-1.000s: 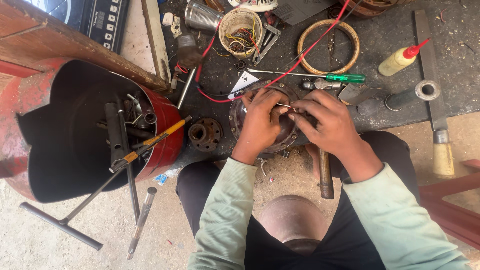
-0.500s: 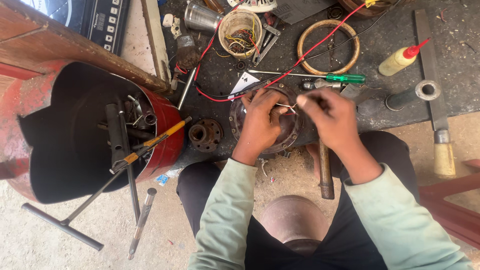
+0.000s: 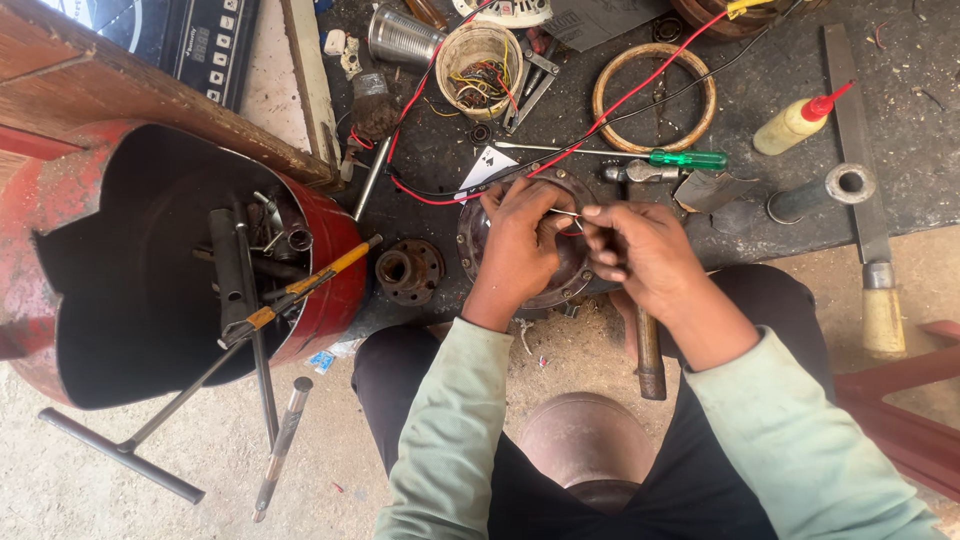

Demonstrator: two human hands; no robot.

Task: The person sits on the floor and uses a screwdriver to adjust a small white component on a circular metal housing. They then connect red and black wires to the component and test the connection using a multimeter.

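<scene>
At the far left stands a cut-open red drum (image 3: 330, 270) holding bars, sockets and a yellow-handled tool (image 3: 300, 290). Beside it on the dark mat (image 3: 900, 130) lies a rusty flanged hub (image 3: 408, 270). Next comes the round metal motor housing (image 3: 480, 245), lying flat on the mat just in front of the person's knees. The left hand (image 3: 520, 250) rests on it, fingers curled over its rim and steadying it. A thin wire (image 3: 563, 212) runs between both hands above the housing. The right hand (image 3: 640, 250) is closed in a pinch on that wire's end, just beside the left thumb. The step in hand looks like threading or seating a lead inside the housing; the next move would call for a steady left hold and a fine, controlled pull or tuck from the right fingertips. Further right lie a green-handled screwdriver (image 3: 688, 158), a copper coil ring (image 3: 654, 97), a yellow squeeze bottle (image 3: 795, 122) and a wooden-handled file (image 3: 880, 315).
</scene>
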